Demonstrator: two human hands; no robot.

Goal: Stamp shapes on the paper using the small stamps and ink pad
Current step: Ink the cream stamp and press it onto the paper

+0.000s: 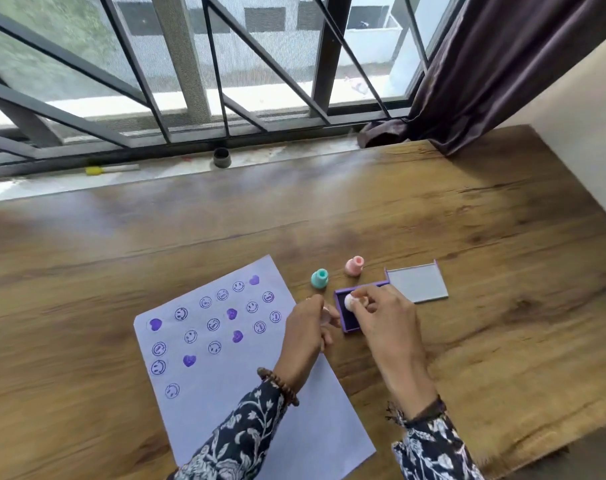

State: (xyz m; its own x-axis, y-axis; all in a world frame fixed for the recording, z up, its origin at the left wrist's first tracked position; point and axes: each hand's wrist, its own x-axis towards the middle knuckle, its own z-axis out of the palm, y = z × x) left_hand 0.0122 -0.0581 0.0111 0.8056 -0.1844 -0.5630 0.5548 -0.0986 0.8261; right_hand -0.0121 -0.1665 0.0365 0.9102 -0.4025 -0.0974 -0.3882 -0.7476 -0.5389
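Right hand [381, 317] is over the purple ink pad [346, 315], fingers pinched around a small white stamp [349, 301], which sits down on the dark inking surface. The ink pad lies open on the wooden table [467, 237], just off the right edge of the paper [246, 375], its lid [417, 284] folded back flat beyond and to the right of it.

Left hand [306, 336] rests at the pad's near left corner, partly over the paper's edge, fingers curled in; a pale, pinkish thing shows between them, though I cannot tell what it is or whether the hand truly grips it. There is a beaded bracelet [279, 386] on that wrist and patterned dark sleeves on both arms.

Two more stamps stand upright just beyond the pad: a teal stamp [319, 278] to its far left, a pink stamp [354, 266] behind it, near the lid's corner.

The paper, left of the pad, lies angled on the table and carries purple prints: round smiley faces and solid hearts, scattered over its upper half. The lower half near the sleeves is unmarked.

Far beyond the pad, on the window sill, sits a small dark pot [222, 157].
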